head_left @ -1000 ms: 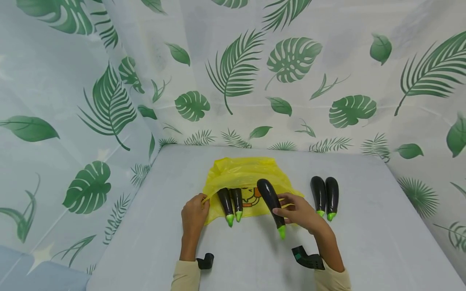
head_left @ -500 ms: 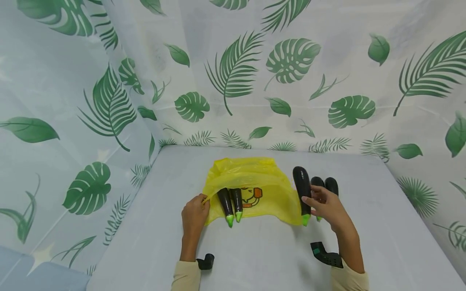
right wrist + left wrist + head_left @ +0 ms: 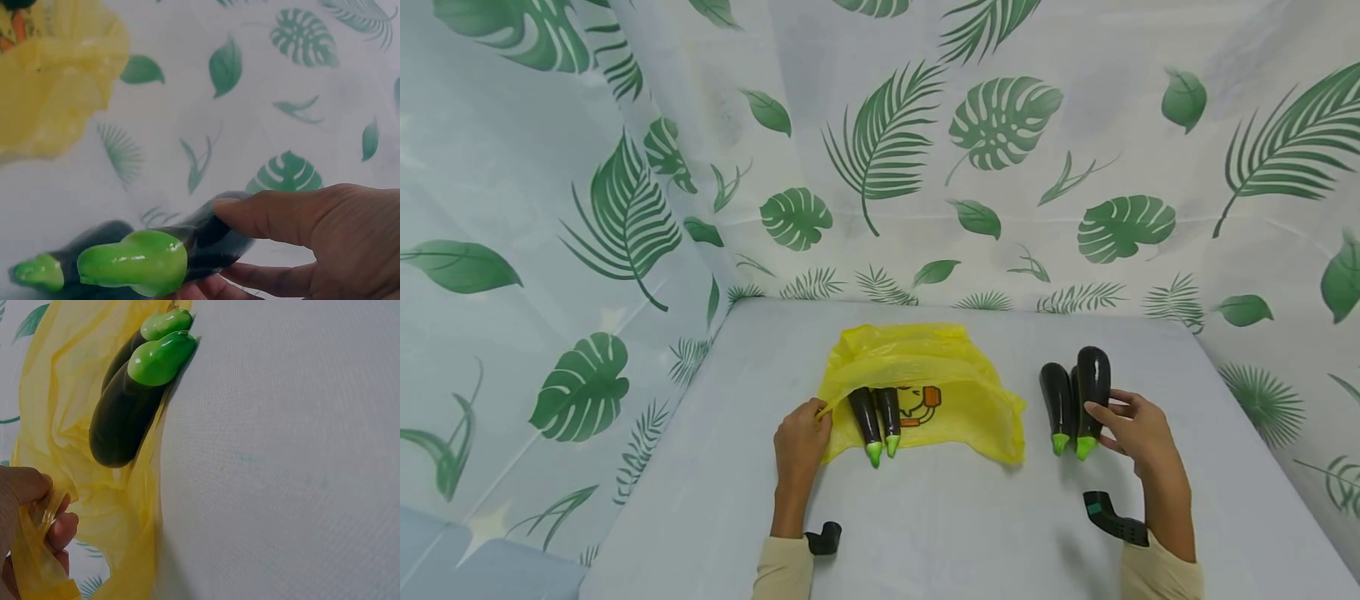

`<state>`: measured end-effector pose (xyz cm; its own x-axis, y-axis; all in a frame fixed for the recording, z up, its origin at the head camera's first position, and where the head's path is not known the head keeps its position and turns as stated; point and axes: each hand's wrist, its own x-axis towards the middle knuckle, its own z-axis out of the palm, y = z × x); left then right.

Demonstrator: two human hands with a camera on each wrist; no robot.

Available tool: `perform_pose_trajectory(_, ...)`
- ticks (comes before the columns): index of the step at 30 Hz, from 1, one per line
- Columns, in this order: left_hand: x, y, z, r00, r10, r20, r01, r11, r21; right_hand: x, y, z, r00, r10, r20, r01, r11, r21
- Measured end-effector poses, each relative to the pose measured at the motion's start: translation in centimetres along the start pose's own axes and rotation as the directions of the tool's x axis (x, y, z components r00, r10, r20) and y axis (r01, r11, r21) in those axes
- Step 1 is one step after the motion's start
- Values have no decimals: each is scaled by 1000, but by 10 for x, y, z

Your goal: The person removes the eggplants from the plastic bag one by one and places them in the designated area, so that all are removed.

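A yellow plastic bag point(image 3: 977, 425) with a printed cartoon lies on the table, its mouth facing me. My left hand point(image 3: 801, 446) pinches the left edge of that mouth; in the left wrist view the thumb point(image 3: 31, 484) and fingers hold the thin film. Two dark eggplants point(image 3: 865, 417) with green stem ends lie partly inside the bag. At the right, my right hand point(image 3: 1142, 433) grips another eggplant point(image 3: 1093, 387) between thumb and fingers, stem end toward me. It overlaps a second eggplant, mostly hidden behind it, beside a third eggplant point(image 3: 1056, 400) on the table.
The white table point(image 3: 940, 533) spreads around the bag, with its far edge against a leaf-printed curtain point(image 3: 880, 167). A curtain also hangs at the left. Black wrist camera mounts point(image 3: 1116, 521) sit on both forearms, at the cream sleeves.
My right hand has carried its eggplant rightward, from over the bag's right part to the eggplants on the right. The right bag edge is free of it. The left hand has stayed put.
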<state>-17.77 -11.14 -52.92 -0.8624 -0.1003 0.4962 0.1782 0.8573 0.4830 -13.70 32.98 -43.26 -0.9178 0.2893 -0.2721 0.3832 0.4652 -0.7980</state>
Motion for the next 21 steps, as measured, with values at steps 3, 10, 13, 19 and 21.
perform_pose_trajectory(3,0,-2,0,1000,2,-3,-2,1000,-4,11,10,-4,999,50,-21,-50,999,2)
perform_pose_trajectory(10,-1,-3,-1,1000,-3,0,3,1000,4,61,64,-7,988,106,-112,-110,993,-32)
perform_pose_trajectory(13,-1,-4,-2,1000,-7,10,7,1000,4,62,63,-7,984,127,-124,-133,990,-39)
perform_pose_trajectory(19,-2,-5,-1,1000,-3,5,3,1000,2,50,51,-6,976,165,-144,-176,982,-68)
perform_pose_trajectory(21,-2,-5,-1,1000,-2,-2,2,1000,2,51,53,-6,974,171,-149,-182,981,-68)
